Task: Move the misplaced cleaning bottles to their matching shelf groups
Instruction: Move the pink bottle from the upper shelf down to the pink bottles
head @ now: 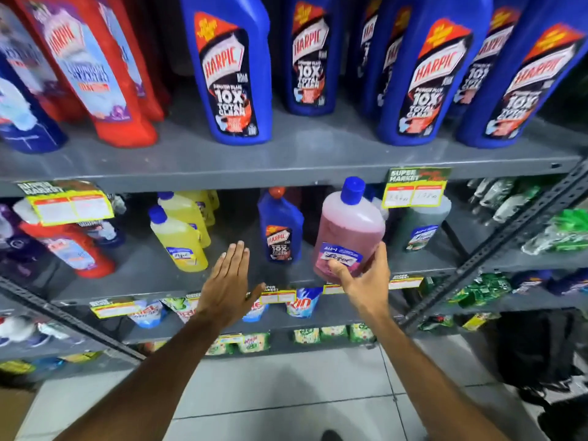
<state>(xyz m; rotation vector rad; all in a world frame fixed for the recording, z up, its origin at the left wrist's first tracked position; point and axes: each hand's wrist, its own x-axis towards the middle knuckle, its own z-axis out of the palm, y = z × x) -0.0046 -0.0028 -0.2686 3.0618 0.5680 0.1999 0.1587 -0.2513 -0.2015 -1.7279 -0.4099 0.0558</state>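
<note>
- Far left, top grey metal shelf: red plastic Harpic bottles, tilted, beside a dark blue bottle at the edge.
- Left, middle shelf: one red bottle with pale label, leaning, behind a yellow-edged price tag.
- Left of centre, middle shelf: yellow translucent bottles with blue caps, grouped, upright to slightly tilted.
- Left hand: flat, palm toward shelf, fingers straight and pressed together, thumb out to the side; empty, touching no bottle, held between yellow group and small blue bottle.
- Centre, top shelf: row of large blue plastic Harpic bottles, upright, running on to the right end.
- Centre, middle shelf: small blue Harpic bottle with red cap, standing alone.
- Right of centre: pink translucent bottle with blue cap, tilted, raised in front of middle shelf, just beside small blue bottle.
- Right hand: clasped round lower part of pink bottle, thumb across label, fingers wrapped behind right side.
- Right, middle shelf: dark green bottle, partly behind second price tag.
- Far right: green pouches on neighbouring rack.
</note>
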